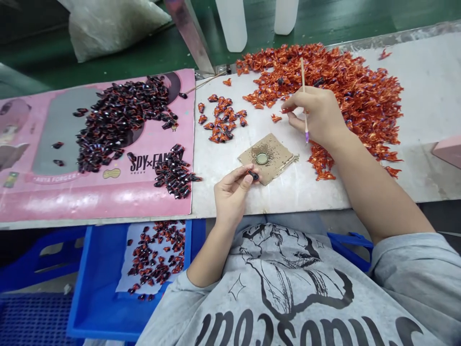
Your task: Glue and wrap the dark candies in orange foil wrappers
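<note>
My left hand (pixel 232 194) pinches a small black piece (pixel 254 176) at the near edge of a brown cardboard square (pixel 279 166). On that square sits a small round cap (pixel 261 157) with dark specks around it. My right hand (pixel 319 115) holds a thin wooden stick (pixel 303 77) with a purple lower tip, and its fingertips pinch a small orange piece (pixel 284 110). A loose orange piece (pixel 276 117) lies just below those fingertips. Behind and right of my right hand spreads a large heap of orange pieces (pixel 370 101).
Black pieces (pixel 122 113) are heaped on a pink mat (pixel 173 207), with a smaller pile (pixel 176 173) near its right edge. A cluster of orange-and-dark pieces (pixel 223 117) lies mid-table. Below the table edge, a blue tray (pixel 81 288) holds more pieces. A metal post (pixel 190 36) stands behind.
</note>
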{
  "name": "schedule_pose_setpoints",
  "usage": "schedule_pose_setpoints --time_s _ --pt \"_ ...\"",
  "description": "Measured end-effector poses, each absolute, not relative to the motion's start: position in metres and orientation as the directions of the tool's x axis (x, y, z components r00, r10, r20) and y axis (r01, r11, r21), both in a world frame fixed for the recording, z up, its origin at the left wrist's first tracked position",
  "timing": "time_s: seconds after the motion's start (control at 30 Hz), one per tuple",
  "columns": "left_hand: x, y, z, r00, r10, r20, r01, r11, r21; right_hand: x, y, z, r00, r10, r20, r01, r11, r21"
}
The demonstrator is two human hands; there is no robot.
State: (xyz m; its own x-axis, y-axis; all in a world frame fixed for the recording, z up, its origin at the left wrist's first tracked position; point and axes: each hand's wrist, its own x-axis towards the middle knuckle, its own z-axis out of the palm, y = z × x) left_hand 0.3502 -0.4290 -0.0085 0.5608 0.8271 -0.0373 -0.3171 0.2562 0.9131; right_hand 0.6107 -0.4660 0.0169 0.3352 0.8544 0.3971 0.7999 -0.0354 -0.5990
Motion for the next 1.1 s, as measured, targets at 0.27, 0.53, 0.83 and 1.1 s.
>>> schedule_pose_setpoints --time_s 0.27,0.53,0.83,1.1 --pt "0.346 -0.422 0.020 0.555 0.830 0.051 -0.370 0.192 0.909 0.550 -0.491 0.047 0.067 0.894 0.442 0.703 0.272 -0.657" --pt "0.358 -0.414 0.026 0.634 0.771 0.058 -0.397 0.259 0.881 0.530 -0.495 0.053 0.117 0.883 0.455 0.592 0.306 -0.746" --pt "0.363 -0.421 0.023 0.509 0.845 0.165 -0.388 0.054 0.920 0.516 -0.493 0.044 0.336 0.908 0.250 0.287 0.154 -0.946" --pt "0.359 -0.421 0.022 0.503 0.856 0.122 -0.384 0.095 0.918 0.510 -0.491 0.040 0.294 0.912 0.286 0.302 0.195 -0.933"
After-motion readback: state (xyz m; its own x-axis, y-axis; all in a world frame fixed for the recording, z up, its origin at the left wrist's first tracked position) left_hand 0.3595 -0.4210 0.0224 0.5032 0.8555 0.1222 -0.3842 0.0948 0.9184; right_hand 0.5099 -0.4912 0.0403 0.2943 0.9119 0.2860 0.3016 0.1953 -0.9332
